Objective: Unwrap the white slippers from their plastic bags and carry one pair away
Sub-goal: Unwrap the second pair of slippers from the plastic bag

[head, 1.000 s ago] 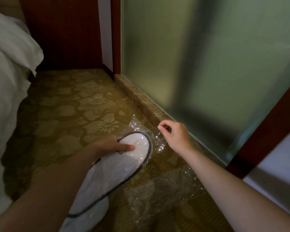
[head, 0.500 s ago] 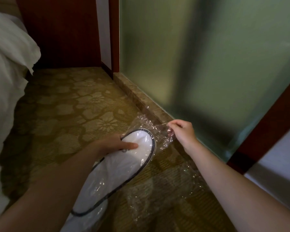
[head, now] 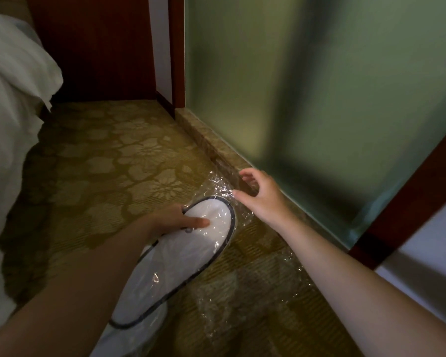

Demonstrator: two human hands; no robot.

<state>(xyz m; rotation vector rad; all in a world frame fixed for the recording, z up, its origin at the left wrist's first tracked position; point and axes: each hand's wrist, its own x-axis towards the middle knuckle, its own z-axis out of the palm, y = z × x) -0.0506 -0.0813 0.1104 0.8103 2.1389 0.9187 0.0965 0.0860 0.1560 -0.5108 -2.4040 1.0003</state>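
A white slipper (head: 191,258) with dark trim lies tilted above the carpet, still inside its clear plastic bag (head: 220,185). My left hand (head: 178,219) grips the slipper near its toe, thumb pressed on top. A second white slipper (head: 142,328) shows just beneath it. My right hand (head: 262,197) hovers beside the loose, crinkled end of the bag with fingers spread and relaxed, holding nothing; the thumb tip is close to the plastic. Another clear bag (head: 245,292) lies flat on the carpet under my right forearm.
A bed with white linen (head: 8,130) fills the left side. A frosted glass wall (head: 307,99) on a marble sill (head: 211,145) runs along the right, with dark wooden frames (head: 177,52) around it. Patterned carpet (head: 108,161) covers the floor between.
My right hand pinched the bag's loose end half a second ago; now it has let go and its fingers are spread. The slipper and my left hand have barely moved.
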